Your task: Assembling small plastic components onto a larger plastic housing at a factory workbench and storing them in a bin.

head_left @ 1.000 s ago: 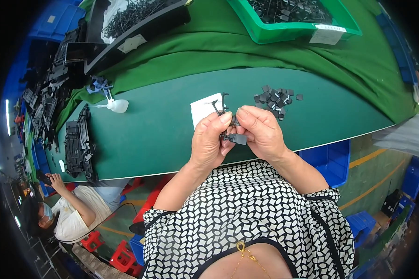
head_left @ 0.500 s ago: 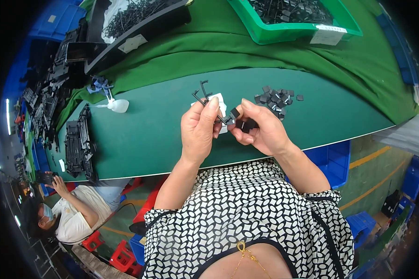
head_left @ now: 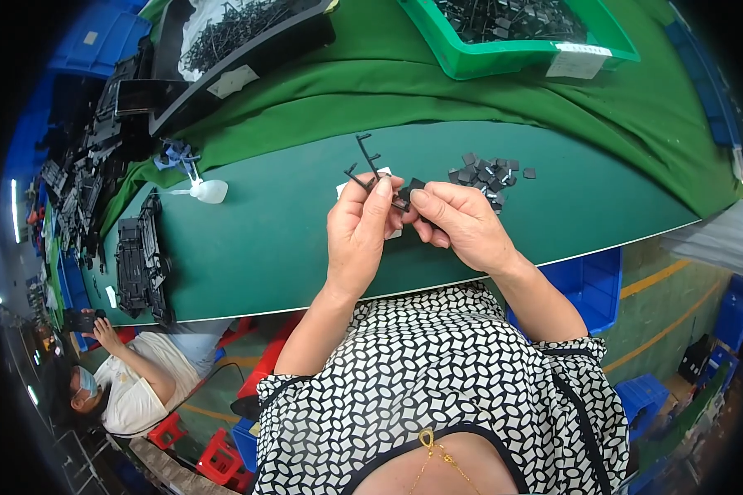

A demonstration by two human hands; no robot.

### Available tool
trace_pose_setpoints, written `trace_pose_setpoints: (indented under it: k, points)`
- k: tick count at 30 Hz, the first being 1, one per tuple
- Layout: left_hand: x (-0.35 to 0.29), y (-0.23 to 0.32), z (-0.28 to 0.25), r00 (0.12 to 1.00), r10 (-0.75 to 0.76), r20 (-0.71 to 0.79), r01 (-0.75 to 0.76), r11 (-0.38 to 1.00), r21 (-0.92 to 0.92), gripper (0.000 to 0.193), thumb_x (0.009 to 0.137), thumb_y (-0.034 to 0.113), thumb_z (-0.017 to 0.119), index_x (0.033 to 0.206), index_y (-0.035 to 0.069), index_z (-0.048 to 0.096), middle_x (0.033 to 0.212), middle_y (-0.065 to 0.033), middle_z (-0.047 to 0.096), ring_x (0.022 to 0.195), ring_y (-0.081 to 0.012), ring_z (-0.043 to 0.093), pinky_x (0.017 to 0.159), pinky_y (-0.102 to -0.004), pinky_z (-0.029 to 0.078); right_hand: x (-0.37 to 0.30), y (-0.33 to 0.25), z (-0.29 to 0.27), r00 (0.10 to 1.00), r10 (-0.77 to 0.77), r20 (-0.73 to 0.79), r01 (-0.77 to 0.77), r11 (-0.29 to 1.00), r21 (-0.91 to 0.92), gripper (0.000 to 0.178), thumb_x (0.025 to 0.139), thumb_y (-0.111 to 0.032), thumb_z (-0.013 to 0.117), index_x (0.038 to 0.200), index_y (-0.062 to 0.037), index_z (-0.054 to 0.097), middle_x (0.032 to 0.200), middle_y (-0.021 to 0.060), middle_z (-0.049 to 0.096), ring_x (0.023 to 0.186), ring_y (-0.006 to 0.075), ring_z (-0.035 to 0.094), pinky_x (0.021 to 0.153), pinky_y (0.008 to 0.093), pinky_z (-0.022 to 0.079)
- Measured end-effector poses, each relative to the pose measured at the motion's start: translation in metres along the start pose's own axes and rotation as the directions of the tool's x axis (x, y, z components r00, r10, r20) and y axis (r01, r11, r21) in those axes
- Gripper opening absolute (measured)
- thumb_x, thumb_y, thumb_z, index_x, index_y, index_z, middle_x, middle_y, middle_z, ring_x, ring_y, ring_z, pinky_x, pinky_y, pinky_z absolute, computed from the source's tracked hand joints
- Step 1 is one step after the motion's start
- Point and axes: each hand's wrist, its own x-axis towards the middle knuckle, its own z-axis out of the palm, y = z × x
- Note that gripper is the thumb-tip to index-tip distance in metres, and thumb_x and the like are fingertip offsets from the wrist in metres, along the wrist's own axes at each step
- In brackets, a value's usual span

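Observation:
My left hand (head_left: 358,224) is closed on a thin black plastic frame (head_left: 366,157) whose pronged arms stick up past the thumb. My right hand (head_left: 462,223) pinches a small black square piece (head_left: 417,186) against the lower end of that frame. Fingers hide where the two parts meet, so I cannot tell whether they are joined. Behind the left hand, part of a white sheet or pad (head_left: 343,188) shows on the table. A loose pile of black square pieces (head_left: 489,175) lies just beyond the right hand.
Black moulded parts (head_left: 140,260) and a small white bottle (head_left: 210,191) rest on the green table at left. A black bin (head_left: 243,76) and a green bin (head_left: 454,64), both full of black parts, stand at the back. A person (head_left: 153,367) works at left.
My right hand has moved left and closed in on the frame, bringing the black square piece against it. The left hand has shifted only slightly.

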Motion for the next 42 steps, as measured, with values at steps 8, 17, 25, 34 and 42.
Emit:
trace_pose_setpoints:
  k: [8, 17, 25, 34, 42]
  points:
    - [0.003, 0.012, -0.008, 0.966, -0.228, 0.12, 0.236, 0.97, -0.053, 0.023, 0.092, 0.022, 0.046, 0.096, 0.002, 0.055, 0.07, -0.0004, 0.055, 0.054, -0.0041, 0.047, 0.046, -0.0151, 0.035, 0.0, 0.006, -0.007, 1.0, 0.011, -0.009, -0.01, 0.996, 0.093, 0.031, 0.09, -0.031, 0.05, 0.075, -0.0044, 0.058, 0.059, -0.0035, 0.049, 0.049, 0.0013, 0.038, 0.043, 0.0151, 0.03]
    - [0.005, 0.014, -0.009, 0.936, -0.285, 0.208, 0.311, 0.944, -0.108, 0.024, 0.092, 0.02, 0.045, 0.105, 0.002, 0.054, 0.074, 0.0, 0.056, 0.058, -0.0037, 0.048, 0.048, -0.0153, 0.036, 0.001, 0.004, -0.005, 0.997, 0.052, -0.055, -0.035, 0.957, 0.288, 0.035, 0.09, -0.033, 0.05, 0.075, -0.003, 0.057, 0.059, -0.0018, 0.049, 0.048, 0.0026, 0.038, 0.043, 0.0158, 0.03]
    - [0.004, 0.019, -0.006, 0.951, -0.225, 0.213, 0.195, 0.969, 0.155, 0.026, 0.091, 0.018, 0.046, 0.11, 0.002, 0.054, 0.074, 0.0003, 0.056, 0.058, -0.003, 0.048, 0.048, -0.0149, 0.036, 0.001, 0.002, -0.011, 0.999, 0.026, -0.026, -0.024, 0.996, 0.085, 0.03, 0.09, -0.031, 0.05, 0.078, -0.0045, 0.059, 0.061, -0.0023, 0.05, 0.051, 0.0019, 0.04, 0.045, 0.0154, 0.03]
    - [0.006, 0.019, -0.008, 0.909, -0.345, 0.236, 0.364, 0.93, -0.045, 0.024, 0.091, 0.017, 0.047, 0.107, 0.0, 0.055, 0.065, 0.003, 0.051, 0.048, -0.0016, 0.042, 0.043, -0.0145, 0.031, -0.002, 0.0, -0.011, 0.995, 0.064, 0.072, -0.072, 0.991, 0.117, 0.011, 0.081, -0.015, 0.063, 0.082, -0.0045, 0.06, 0.064, -0.0025, 0.053, 0.053, 0.0012, 0.043, 0.046, 0.0152, 0.033]
    - [0.007, 0.022, -0.015, 0.845, -0.41, 0.344, 0.477, 0.868, -0.136, 0.027, 0.09, 0.021, 0.05, 0.108, 0.0, 0.054, 0.069, 0.0028, 0.051, 0.049, -0.0012, 0.041, 0.041, -0.0137, 0.029, -0.006, -0.012, -0.012, 0.991, 0.055, 0.118, -0.053, 0.998, -0.018, 0.009, 0.078, -0.007, 0.064, 0.084, -0.0034, 0.058, 0.071, -0.0029, 0.055, 0.055, 0.001, 0.042, 0.048, 0.0166, 0.034]
